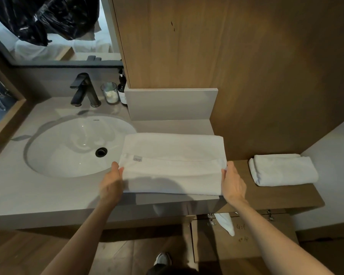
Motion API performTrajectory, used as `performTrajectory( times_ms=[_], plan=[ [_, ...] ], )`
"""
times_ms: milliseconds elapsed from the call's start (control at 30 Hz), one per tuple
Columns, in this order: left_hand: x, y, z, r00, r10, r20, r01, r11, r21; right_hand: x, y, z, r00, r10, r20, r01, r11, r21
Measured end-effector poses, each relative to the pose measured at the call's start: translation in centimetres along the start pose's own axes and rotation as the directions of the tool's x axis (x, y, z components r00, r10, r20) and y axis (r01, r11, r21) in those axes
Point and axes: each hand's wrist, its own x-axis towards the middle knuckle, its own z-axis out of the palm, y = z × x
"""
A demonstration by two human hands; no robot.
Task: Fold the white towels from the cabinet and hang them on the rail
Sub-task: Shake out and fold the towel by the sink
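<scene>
fingers (115,166) of your left hand (111,181) and right hand (233,182) pinch short ends of towel (173,167). looks soft, light, floppy. grab near corners, or middle may sag.

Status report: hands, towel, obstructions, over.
Copy: left hand and right hand pinch folded towel at its ends, flat on counter. Apart, second towel sits folded on wooden ledge. Rail not in view.

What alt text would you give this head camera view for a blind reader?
A person's left hand and right hand hold the two ends of a partly folded white towel lying on a grey bathroom counter, beside a white sink. A second folded towel lies on a wooden shelf to the right.
</scene>
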Motion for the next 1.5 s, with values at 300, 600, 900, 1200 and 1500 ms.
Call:
performTrajectory(
  times_ms=[300, 600, 900, 1200, 1500],
  plan=[
    [-1.9, 4.6, 3.1, 0.826, 0.563, 0.019, -0.54, 0.782, 0.312, -2.3, -4.2, 1.2, 0.905, -0.424, -0.035, 0.41, 0.891, -0.195],
    [-3.3, 6.7, 6.4, 0.863, 0.413, 0.29, -0.498, 0.793, 0.35, -3.3, -6.7, 8.0, 0.833, -0.412, 0.369, 0.522, 0.807, -0.276],
    [-1.8, 2.1, 3.8, 0.89, 0.373, 0.263, -0.45, 0.813, 0.369, -0.8, -0.7, 2.6, 0.824, -0.381, 0.42, 0.524, 0.795, -0.305],
    [-4.0, 0.2, 2.3, 0.807, 0.446, 0.387, -0.582, 0.711, 0.395, -2.0, 1.3, 1.0, 0.711, -0.448, 0.542, 0.664, 0.682, -0.307],
    [-6.5, -0.9, 0.1, 0.794, 0.504, 0.34, -0.608, 0.649, 0.458, -3.1, 3.4, -1.4, 0.671, -0.453, 0.587, 0.697, 0.656, -0.29]
  ],
)
